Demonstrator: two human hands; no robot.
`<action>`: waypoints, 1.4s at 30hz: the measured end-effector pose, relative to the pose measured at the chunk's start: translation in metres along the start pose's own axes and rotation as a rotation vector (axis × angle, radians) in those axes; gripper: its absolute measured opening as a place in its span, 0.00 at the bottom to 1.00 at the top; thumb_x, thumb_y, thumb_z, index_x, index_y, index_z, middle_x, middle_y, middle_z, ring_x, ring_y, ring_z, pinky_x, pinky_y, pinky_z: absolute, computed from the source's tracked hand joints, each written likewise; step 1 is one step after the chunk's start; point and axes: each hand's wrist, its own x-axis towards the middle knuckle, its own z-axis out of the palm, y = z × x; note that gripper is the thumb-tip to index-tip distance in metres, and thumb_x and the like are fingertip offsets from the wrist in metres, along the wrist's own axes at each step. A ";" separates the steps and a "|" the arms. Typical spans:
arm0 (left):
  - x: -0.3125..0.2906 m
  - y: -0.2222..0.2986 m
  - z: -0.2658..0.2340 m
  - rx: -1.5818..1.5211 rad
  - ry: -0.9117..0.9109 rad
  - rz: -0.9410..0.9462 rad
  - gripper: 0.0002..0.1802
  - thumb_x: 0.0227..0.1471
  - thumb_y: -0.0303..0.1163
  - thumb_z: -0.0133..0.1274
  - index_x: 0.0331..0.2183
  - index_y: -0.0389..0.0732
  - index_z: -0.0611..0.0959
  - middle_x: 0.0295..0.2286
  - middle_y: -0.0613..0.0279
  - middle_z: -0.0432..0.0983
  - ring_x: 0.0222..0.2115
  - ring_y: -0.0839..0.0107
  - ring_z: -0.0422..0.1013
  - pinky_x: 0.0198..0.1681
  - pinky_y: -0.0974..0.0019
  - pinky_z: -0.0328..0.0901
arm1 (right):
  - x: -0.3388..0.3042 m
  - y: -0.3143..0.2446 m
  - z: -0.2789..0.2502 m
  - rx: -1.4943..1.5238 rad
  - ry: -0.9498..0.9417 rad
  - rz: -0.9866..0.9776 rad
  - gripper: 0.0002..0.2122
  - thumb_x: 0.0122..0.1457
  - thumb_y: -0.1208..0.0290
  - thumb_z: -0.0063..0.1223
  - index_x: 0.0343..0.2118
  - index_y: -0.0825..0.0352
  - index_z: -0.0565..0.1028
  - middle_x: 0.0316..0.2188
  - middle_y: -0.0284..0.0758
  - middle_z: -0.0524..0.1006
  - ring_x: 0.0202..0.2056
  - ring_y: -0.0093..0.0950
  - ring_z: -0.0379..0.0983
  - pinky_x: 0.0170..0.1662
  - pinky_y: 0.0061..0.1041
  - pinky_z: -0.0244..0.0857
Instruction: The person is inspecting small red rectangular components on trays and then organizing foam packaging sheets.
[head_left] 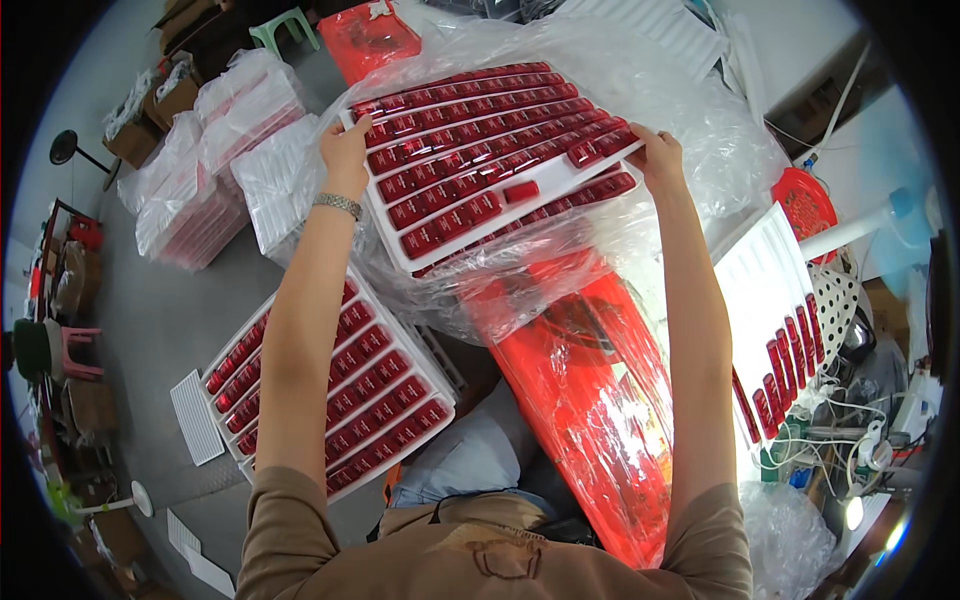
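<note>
In the head view, the left hand [345,157] and right hand [659,158] grip opposite ends of a white tray [556,184] of red tubes [450,222], above clear plastic [715,130]. Holding it level should stop tubes sliding; what lies beneath is hard to tell.

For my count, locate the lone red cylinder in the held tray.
Head view, slightly right of upper centre: the lone red cylinder lies in the nearest row of the white tray, between the left group and right group of cylinders.
</note>
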 end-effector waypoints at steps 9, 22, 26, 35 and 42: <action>-0.021 0.043 -0.006 -0.140 -0.408 -0.215 0.17 0.49 0.25 0.52 0.43 0.34 0.76 0.37 0.59 0.76 0.37 0.71 0.71 0.42 0.67 0.65 | -0.139 -0.053 -0.049 0.178 0.167 -0.114 0.11 0.51 0.75 0.55 0.33 0.72 0.66 0.29 0.39 0.74 0.31 0.28 0.74 0.33 0.28 0.71; -0.268 -0.009 0.135 -0.149 -1.421 -0.393 0.19 0.54 0.26 0.48 0.49 0.36 0.69 0.42 0.61 0.72 0.42 0.72 0.68 0.48 0.67 0.62 | -0.502 -0.010 -0.197 0.188 1.076 -0.259 0.11 0.55 0.78 0.51 0.40 0.68 0.64 0.34 0.36 0.72 0.35 0.21 0.71 0.39 0.21 0.68; -0.331 -0.056 0.198 -0.067 -1.548 -0.506 0.17 0.55 0.28 0.47 0.47 0.33 0.70 0.40 0.57 0.74 0.39 0.71 0.71 0.45 0.68 0.66 | -0.539 0.022 -0.237 0.169 1.192 -0.189 0.12 0.55 0.77 0.52 0.40 0.68 0.63 0.34 0.37 0.74 0.32 0.20 0.72 0.35 0.19 0.67; -0.388 -0.006 0.226 0.844 -0.944 1.408 0.20 0.52 0.35 0.52 0.45 0.33 0.74 0.45 0.55 0.70 0.41 0.67 0.69 0.43 0.63 0.65 | -0.676 -0.045 -0.301 -0.572 1.157 -0.074 0.04 0.54 0.77 0.51 0.31 0.71 0.76 0.28 0.31 0.76 0.32 0.18 0.70 0.34 0.19 0.64; -0.720 0.030 0.159 -0.286 -2.253 0.957 0.26 0.42 0.31 0.58 0.46 0.41 0.73 0.46 0.53 0.67 0.44 0.55 0.65 0.45 0.57 0.64 | -0.648 -0.022 -0.415 -1.428 0.839 0.312 0.11 0.53 0.67 0.49 0.37 0.65 0.73 0.35 0.39 0.72 0.39 0.39 0.68 0.37 0.40 0.62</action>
